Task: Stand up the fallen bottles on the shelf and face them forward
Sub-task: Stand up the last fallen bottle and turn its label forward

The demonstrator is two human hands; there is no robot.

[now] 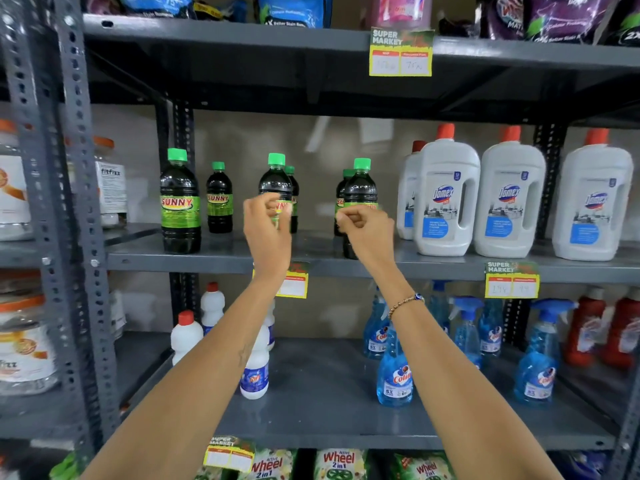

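Note:
Several dark Sunny bottles with green caps stand upright on the middle shelf [221, 261]. The leftmost big bottle [180, 206] and a smaller one [219, 200] show their labels to the front. My left hand [266, 230] is raised in front of the middle bottle [276, 180], fingers loosely curled over its label; whether it grips the bottle is unclear. My right hand [365, 232] is curled into a fist in front of the right bottle [361, 187], hiding most of its label. A smaller bottle stands partly hidden behind each of these two.
White Domex jugs [446, 202] with red caps stand close to the right of the Sunny bottles. The shelf below holds blue Colin sprays [394, 372] and white bottles [254, 372]. A grey upright post [69, 202] bounds the left; price tags hang on the shelf edges.

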